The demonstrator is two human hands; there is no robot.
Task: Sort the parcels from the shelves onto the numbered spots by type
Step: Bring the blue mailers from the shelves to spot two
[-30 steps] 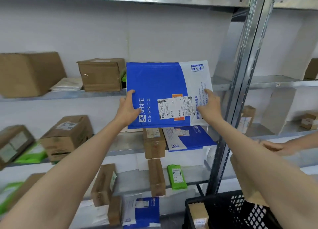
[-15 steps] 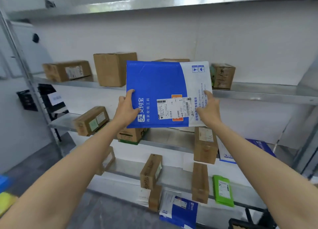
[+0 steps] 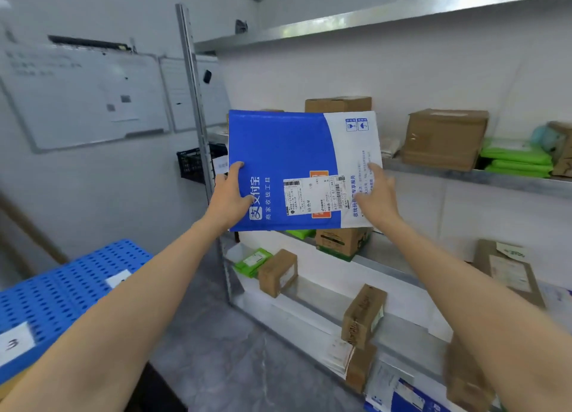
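I hold a flat blue-and-white mailer envelope (image 3: 291,151) upright in front of me, with its white shipping label facing me. My left hand (image 3: 230,199) grips its lower left edge, thumb on the front. My right hand (image 3: 376,194) grips the lower right edge the same way. A blue perforated platform (image 3: 71,287) lies at the lower left, bearing white number cards; one card (image 3: 14,343) reads 3.
Metal shelves (image 3: 464,176) on the right carry brown cardboard boxes (image 3: 444,137), green bags (image 3: 517,160) and another blue mailer (image 3: 408,396) at the bottom. A shelf post (image 3: 195,102) stands centre-left. Whiteboards (image 3: 83,98) hang on the left wall. Grey floor lies between.
The view has swung left along the shelves while both hands keep the mailer in front of me. The blue numbered platform and whiteboards have come into sight.
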